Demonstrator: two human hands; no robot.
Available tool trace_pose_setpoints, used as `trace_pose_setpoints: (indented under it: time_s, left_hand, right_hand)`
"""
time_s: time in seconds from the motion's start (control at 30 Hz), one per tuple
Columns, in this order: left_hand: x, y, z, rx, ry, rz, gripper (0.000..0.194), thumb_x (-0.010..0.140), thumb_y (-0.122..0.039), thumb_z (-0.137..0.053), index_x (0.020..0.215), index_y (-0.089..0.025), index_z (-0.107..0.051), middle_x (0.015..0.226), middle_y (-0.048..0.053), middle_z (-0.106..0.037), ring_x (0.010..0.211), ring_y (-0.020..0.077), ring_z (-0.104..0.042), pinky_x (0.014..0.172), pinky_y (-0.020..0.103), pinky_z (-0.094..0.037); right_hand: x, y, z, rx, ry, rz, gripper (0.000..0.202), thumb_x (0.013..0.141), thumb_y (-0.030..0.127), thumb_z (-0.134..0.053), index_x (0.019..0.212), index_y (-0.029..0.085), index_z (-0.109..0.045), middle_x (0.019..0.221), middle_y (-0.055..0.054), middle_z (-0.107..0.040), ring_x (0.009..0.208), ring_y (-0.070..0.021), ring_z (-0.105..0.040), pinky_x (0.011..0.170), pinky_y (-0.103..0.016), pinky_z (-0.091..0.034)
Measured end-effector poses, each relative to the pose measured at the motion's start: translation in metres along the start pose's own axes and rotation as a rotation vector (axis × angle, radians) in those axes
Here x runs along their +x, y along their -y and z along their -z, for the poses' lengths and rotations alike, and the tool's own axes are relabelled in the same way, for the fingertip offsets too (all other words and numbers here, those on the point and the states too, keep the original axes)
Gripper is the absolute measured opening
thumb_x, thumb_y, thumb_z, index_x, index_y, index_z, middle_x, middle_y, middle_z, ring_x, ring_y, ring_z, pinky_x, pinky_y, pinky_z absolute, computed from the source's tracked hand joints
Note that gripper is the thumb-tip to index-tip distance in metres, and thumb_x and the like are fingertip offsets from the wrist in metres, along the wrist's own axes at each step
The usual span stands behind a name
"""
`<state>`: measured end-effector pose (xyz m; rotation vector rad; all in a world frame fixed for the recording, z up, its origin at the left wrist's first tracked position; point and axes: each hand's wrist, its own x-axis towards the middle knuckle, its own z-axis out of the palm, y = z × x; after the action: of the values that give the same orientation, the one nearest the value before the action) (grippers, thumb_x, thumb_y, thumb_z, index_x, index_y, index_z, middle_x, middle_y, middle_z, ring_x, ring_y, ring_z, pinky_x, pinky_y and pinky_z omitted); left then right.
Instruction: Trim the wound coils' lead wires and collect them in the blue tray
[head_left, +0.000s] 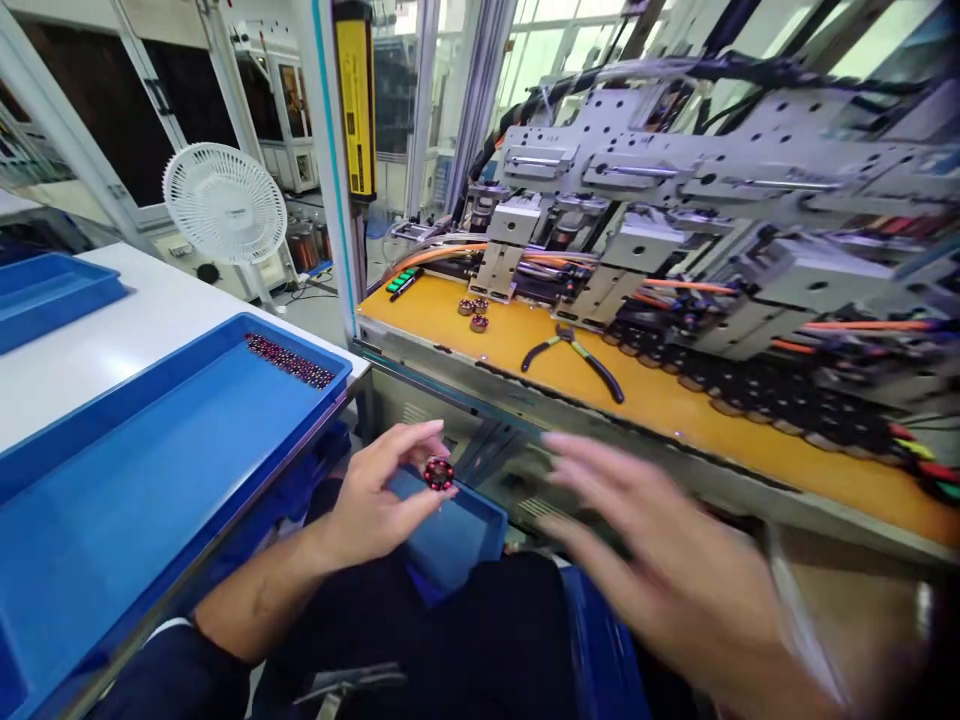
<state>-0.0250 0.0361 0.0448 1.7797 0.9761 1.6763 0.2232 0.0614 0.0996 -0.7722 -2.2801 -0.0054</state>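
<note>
Near the middle of the head view, my left hand (379,492) pinches a small motor stator (439,474) between thumb and fingertips. The stator is a dark ring with reddish windings around its inside. Below it, a blue bin (457,535) sits by my lap, partly covered by my hand. My right hand (637,540) is raised on the right, smeared by motion, its fingers stretched out and holding nothing. Diagonal cutters (574,360) with dark and yellow handles lie spread on the orange work surface (517,335) beyond it.
A large blue tray (172,430) on the white table carries rows of similar stators (289,362) at its far end. Three loose stators (478,322) sit on the orange surface. Metal machine fixtures (637,240) rise behind, with a row of dark round parts (750,385). A white fan (225,203) stands left.
</note>
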Motion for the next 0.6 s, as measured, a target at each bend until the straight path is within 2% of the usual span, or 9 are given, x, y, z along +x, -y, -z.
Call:
trace_pose_setpoints:
  time_s: [0.03, 0.1, 0.2, 0.33, 0.43, 0.5, 0.53, 0.6]
  left_hand:
    - [-0.01, -0.009, 0.001, 0.001, 0.016, -0.007, 0.063, 0.075, -0.007, -0.073, 0.133, -0.022, -0.052, 0.102, 0.007, -0.068, 0.085, 0.0136, -0.067, 0.079, 0.026, -0.059]
    - [-0.026, -0.024, 0.005, -0.007, 0.034, -0.022, 0.064, 0.076, -0.007, -0.073, 0.134, -0.022, -0.05, 0.103, 0.008, -0.07, 0.087, 0.0149, -0.069, 0.079, 0.027, -0.06]
    - [-0.043, -0.039, 0.01, -0.045, 0.028, -0.015, 0.064, 0.076, -0.008, -0.073, 0.134, -0.021, -0.05, 0.103, 0.009, -0.071, 0.088, 0.0156, -0.07, 0.079, 0.027, -0.06]
    - [-0.056, -0.045, 0.013, -0.164, -0.017, 0.096, 0.065, 0.072, -0.01, -0.077, 0.131, -0.019, -0.051, 0.102, 0.009, -0.072, 0.084, 0.0143, -0.07, 0.076, 0.024, -0.06]
    - [-0.06, -0.044, 0.012, -0.256, -0.025, 0.159, 0.066, 0.071, -0.008, -0.079, 0.129, -0.02, -0.052, 0.102, 0.008, -0.073, 0.083, 0.0132, -0.07, 0.077, 0.023, -0.06]
    - [-0.061, -0.044, 0.01, -0.272, 0.012, 0.163, 0.065, 0.073, -0.006, -0.076, 0.13, -0.022, -0.051, 0.105, 0.007, -0.073, 0.085, 0.0131, -0.071, 0.078, 0.023, -0.059]
    - [-0.061, -0.043, 0.009, -0.266, 0.035, 0.156, 0.065, 0.074, -0.005, -0.075, 0.131, -0.023, -0.05, 0.107, 0.008, -0.073, 0.088, 0.0134, -0.071, 0.08, 0.024, -0.059]
    - [-0.059, -0.041, 0.006, -0.239, 0.084, 0.134, 0.066, 0.077, -0.004, -0.072, 0.134, -0.025, -0.047, 0.112, 0.009, -0.072, 0.092, 0.0145, -0.071, 0.083, 0.025, -0.059]
  right_hand:
    - [0.003, 0.018, -0.008, -0.003, 0.037, 0.106, 0.037, 0.091, 0.019, -0.06, 0.128, 0.022, -0.057, 0.129, -0.011, -0.062, 0.114, -0.0229, -0.062, 0.095, -0.035, -0.052]
    - [0.004, 0.048, -0.021, 0.0, 0.098, 0.224, 0.031, 0.091, 0.01, -0.052, 0.119, 0.018, -0.061, 0.113, -0.011, -0.069, 0.101, -0.0222, -0.067, 0.087, -0.034, -0.053]
    - [-0.003, 0.073, -0.028, 0.066, 0.184, 0.226, 0.025, 0.09, 0.006, -0.046, 0.099, 0.017, -0.067, 0.077, -0.006, -0.07, 0.068, -0.0168, -0.063, 0.064, -0.029, -0.05]
    - [-0.019, 0.085, -0.026, 0.246, 0.273, 0.193, 0.019, 0.091, 0.009, -0.052, 0.097, 0.017, -0.068, 0.063, -0.001, -0.063, 0.053, -0.0129, -0.054, 0.051, -0.027, -0.04]
    - [-0.032, 0.091, -0.023, 0.413, 0.339, 0.076, 0.016, 0.092, 0.014, -0.056, 0.093, 0.019, -0.07, 0.058, 0.001, -0.06, 0.05, -0.0115, -0.053, 0.048, -0.026, -0.039]
    - [-0.038, 0.091, -0.02, 0.52, 0.35, -0.053, 0.012, 0.089, 0.018, -0.063, 0.098, 0.021, -0.071, 0.069, 0.0, -0.066, 0.054, -0.0108, -0.056, 0.05, -0.024, -0.043]
    - [-0.041, 0.089, -0.019, 0.562, 0.321, -0.139, 0.016, 0.087, 0.02, -0.067, 0.103, 0.023, -0.071, 0.079, -0.002, -0.069, 0.058, -0.0108, -0.059, 0.052, -0.023, -0.046]
    - [-0.045, 0.084, -0.02, 0.651, 0.185, -0.338, 0.028, 0.082, 0.022, -0.073, 0.109, 0.025, -0.069, 0.098, -0.005, -0.07, 0.065, -0.012, -0.062, 0.056, -0.022, -0.05]
